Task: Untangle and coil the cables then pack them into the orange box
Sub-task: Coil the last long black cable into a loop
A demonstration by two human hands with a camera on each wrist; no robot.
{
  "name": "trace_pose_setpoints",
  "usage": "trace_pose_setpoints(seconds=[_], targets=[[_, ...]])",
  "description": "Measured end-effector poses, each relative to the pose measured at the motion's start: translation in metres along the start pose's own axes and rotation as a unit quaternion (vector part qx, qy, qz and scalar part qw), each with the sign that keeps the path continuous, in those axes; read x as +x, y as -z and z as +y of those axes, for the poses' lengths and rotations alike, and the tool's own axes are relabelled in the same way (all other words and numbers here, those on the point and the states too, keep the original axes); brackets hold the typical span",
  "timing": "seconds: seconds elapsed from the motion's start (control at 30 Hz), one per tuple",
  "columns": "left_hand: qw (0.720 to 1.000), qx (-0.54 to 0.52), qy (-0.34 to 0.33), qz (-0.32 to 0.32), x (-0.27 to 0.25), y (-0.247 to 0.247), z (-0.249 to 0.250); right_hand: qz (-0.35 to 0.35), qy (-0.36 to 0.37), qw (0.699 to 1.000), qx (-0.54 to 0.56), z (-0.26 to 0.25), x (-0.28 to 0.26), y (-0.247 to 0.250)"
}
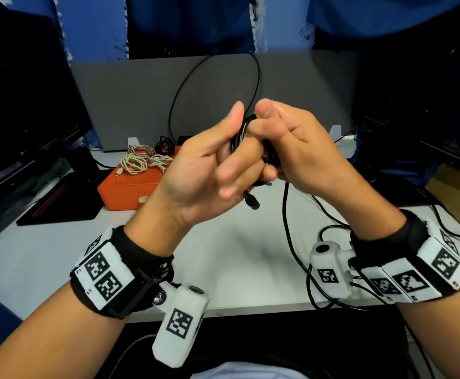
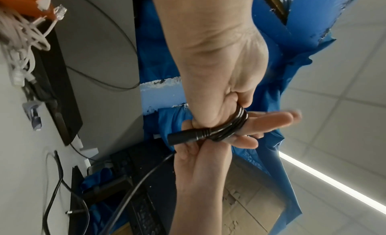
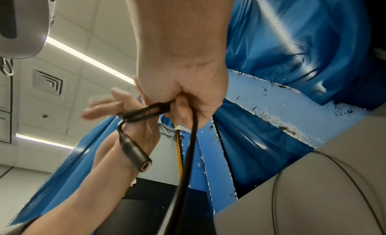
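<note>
Both hands are raised above the white desk and hold one black cable. My left hand pinches the small coil under its thumb, fingers partly extended. Closed around the same coil is my right hand, with the cable's free length running down from its fist. A black barrel connector dangles below the hands. A wide loop of the cable arcs above them. The orange box sits shut at the back left, with beige cables heaped on its lid.
A small bundle of black cable lies behind the box. Dark monitors stand at the left and right. A black pad lies left of the box. Loose black leads trail over the right of the desk. A grey partition closes the back.
</note>
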State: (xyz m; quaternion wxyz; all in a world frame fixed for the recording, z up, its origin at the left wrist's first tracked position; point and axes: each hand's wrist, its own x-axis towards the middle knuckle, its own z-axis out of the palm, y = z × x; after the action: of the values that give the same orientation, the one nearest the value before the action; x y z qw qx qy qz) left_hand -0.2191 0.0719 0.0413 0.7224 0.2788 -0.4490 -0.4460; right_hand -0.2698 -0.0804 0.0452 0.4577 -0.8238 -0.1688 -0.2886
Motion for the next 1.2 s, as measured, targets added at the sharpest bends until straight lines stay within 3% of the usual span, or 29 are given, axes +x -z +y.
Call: trace_pose_setpoints(seconds=[0.1,0.2,0.3,0.4,0.47,0.53,0.57,0.7,0.73,0.77,0.8,0.87,0.9,0.97,1.07,1.2], targets=[[1.000,0.012,0.013,0.007,0.000,0.002,0.006,0.002,0.008,0.999,-0.035,-0.005,0.000,0.002],[0.998,-0.018,-0.051,0.039,0.001,0.004,0.009,-0.011,-0.034,0.999,-0.010,-0.004,0.001,0.000],[0.980,0.044,-0.141,0.134,0.001,0.011,0.016,-0.080,-0.096,0.992,-0.006,-0.001,-0.001,-0.006],[0.945,0.077,-0.225,0.225,0.001,0.021,0.029,-0.209,-0.163,0.964,-0.014,0.003,-0.008,-0.014],[0.899,0.217,-0.257,0.282,0.001,0.025,0.036,-0.302,-0.162,0.938,-0.051,0.004,-0.014,-0.018],[0.811,0.436,-0.231,0.314,-0.001,0.031,0.039,-0.338,-0.132,0.928,-0.084,0.000,-0.017,-0.018],[0.766,0.529,-0.194,0.310,-0.003,0.033,0.039,-0.331,-0.118,0.931,-0.094,-0.002,-0.016,-0.017],[0.645,0.732,0.032,0.219,-0.010,0.033,0.041,-0.271,-0.079,0.949,-0.141,-0.003,-0.009,-0.003],[0.628,0.750,0.089,0.189,-0.012,0.032,0.040,-0.251,-0.073,0.954,-0.145,-0.002,-0.007,0.002],[0.641,0.738,0.140,0.156,-0.014,0.029,0.040,-0.230,-0.075,0.961,-0.130,-0.001,-0.005,0.007],[0.674,0.706,0.179,0.123,-0.017,0.027,0.040,-0.211,-0.084,0.969,-0.100,0.000,-0.004,0.011],[0.744,0.627,0.217,0.080,-0.021,0.027,0.040,-0.177,-0.109,0.977,-0.041,0.003,-0.002,0.016],[0.759,0.609,0.221,0.074,-0.022,0.027,0.040,-0.163,-0.120,0.979,-0.023,0.004,0.000,0.017],[0.755,0.615,0.209,0.089,-0.021,0.033,0.042,-0.125,-0.126,0.984,-0.024,0.012,0.004,0.018],[0.723,0.647,0.202,0.135,-0.023,0.041,0.052,-0.010,-0.090,0.987,-0.130,0.030,0.012,0.031],[0.704,0.637,0.196,0.244,-0.036,0.054,0.075,0.150,-0.058,0.950,-0.268,0.055,0.017,0.073]])
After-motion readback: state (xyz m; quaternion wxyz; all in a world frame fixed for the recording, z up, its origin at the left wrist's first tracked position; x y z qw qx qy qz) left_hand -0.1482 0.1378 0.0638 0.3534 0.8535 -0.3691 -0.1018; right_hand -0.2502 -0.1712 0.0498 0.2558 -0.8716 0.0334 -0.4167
